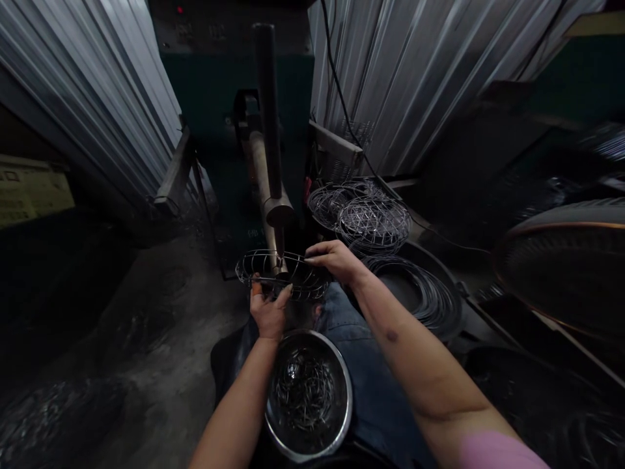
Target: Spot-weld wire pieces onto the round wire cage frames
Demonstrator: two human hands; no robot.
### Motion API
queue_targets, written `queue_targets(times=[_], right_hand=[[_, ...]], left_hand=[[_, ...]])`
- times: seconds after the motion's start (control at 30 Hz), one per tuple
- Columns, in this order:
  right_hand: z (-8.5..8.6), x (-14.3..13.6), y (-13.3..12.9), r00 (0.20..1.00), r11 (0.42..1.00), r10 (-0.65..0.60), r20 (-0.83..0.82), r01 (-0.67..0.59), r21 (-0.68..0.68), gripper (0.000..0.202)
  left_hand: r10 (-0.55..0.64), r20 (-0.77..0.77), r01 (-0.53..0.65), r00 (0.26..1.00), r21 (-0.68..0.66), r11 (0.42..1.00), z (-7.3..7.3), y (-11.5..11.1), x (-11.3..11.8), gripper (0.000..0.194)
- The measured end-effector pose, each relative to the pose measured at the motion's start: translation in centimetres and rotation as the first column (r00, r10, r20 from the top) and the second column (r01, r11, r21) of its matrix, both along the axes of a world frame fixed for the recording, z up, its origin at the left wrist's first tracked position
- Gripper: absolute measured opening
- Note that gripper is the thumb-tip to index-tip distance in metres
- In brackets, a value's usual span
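Observation:
An oval wire basket (315,281) with thin, widely spaced metal ribs sits around the lower tip of a machine's electrode arm (263,176). My left hand (269,312) grips the near rim between thumb and fingers; an orange wrap shows on one finger. At the far right of the rim, my right hand (336,257) is closed in a pinch on the basket wire. Whether a small loose wire is also between those fingertips cannot be made out. An upper electrode rod (279,238) comes down inside the basket and meets the lower tip.
A metal bowl (347,404) of short wire pieces rests at my lap. Right of the machine (205,117) lie stacked wire mesh rounds (375,221) and a tub (456,306) with coiled wire rings (430,293). A large round fan-like guard (566,260) stands farther right. A cable (336,78) hangs behind.

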State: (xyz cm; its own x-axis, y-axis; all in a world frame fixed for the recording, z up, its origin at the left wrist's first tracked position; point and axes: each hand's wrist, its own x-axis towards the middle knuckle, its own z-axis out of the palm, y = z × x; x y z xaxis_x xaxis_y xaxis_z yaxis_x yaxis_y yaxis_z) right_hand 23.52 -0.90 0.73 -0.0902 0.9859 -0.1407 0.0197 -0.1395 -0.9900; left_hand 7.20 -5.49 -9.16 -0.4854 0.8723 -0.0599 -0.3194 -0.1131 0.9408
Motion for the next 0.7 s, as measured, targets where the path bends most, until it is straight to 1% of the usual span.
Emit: queue_targets(times=[0.07,0.13,0.2,0.27,0.37,0.4,0.47,0.57,0.63,0.7], right_hand=[[0.1,-0.5,0.3,1.0,1.0,-0.003,-0.005,0.003,-0.015,0.026],[0.0,-0.2,0.3,0.999,0.999,0.031,-0.027,-0.031,-0.011,0.026],[-0.4,0.8,-0.2,0.994,0.997,0.071,-0.079,-0.072,-0.012,0.028],[-1.0,2.0,-0.8,0.988,0.994,0.093,-0.121,-0.098,-0.043,0.032],[-1.3,3.1,-1.7,0.991,0.991,0.075,-0.114,-0.087,-0.104,0.033],[-1.2,3.1,-1.8,0.992,0.991,0.064,-0.109,-0.076,-0.107,0.032],[-0.6,2.4,-1.5,0.993,0.994,0.044,-0.106,-0.054,-0.092,0.032],[0.7,0.6,-0.4,0.994,0.995,0.069,-0.087,-0.075,-0.068,0.03],[1.5,-0.4,0.4,0.993,0.992,0.1,-0.063,-0.104,-0.064,0.027],[1.9,-1.0,1.0,0.993,0.991,0.112,-0.042,-0.115,-0.063,0.024]], left_hand=[[-0.023,-0.051,0.024,0.998,0.015,1.0,-0.1,0.1,-0.1,0.078],[-0.056,-0.096,0.06,0.994,0.032,0.998,-0.2,0.1,-0.3,0.073],[-0.083,-0.107,0.087,0.991,0.031,0.996,-0.2,0.1,-0.3,0.075],[-0.088,-0.116,0.089,0.989,0.004,0.996,-0.1,0.0,-0.3,0.075],[-0.099,-0.123,0.096,0.987,-0.029,0.995,-0.1,-0.1,-0.2,0.064],[-0.102,-0.096,0.1,0.99,-0.029,0.995,-0.1,-0.1,-0.2,0.061],[-0.089,0.013,0.089,0.996,-0.005,0.996,-0.2,-0.1,0.1,0.057],[-0.052,0.197,0.05,0.979,0.018,0.999,-0.1,0.0,0.4,0.051],[-0.041,0.258,0.045,0.965,-0.01,0.999,0.3,0.0,0.5,0.049],[-0.022,0.282,0.039,0.959,-0.054,0.998,0.7,0.1,0.5,0.051]])
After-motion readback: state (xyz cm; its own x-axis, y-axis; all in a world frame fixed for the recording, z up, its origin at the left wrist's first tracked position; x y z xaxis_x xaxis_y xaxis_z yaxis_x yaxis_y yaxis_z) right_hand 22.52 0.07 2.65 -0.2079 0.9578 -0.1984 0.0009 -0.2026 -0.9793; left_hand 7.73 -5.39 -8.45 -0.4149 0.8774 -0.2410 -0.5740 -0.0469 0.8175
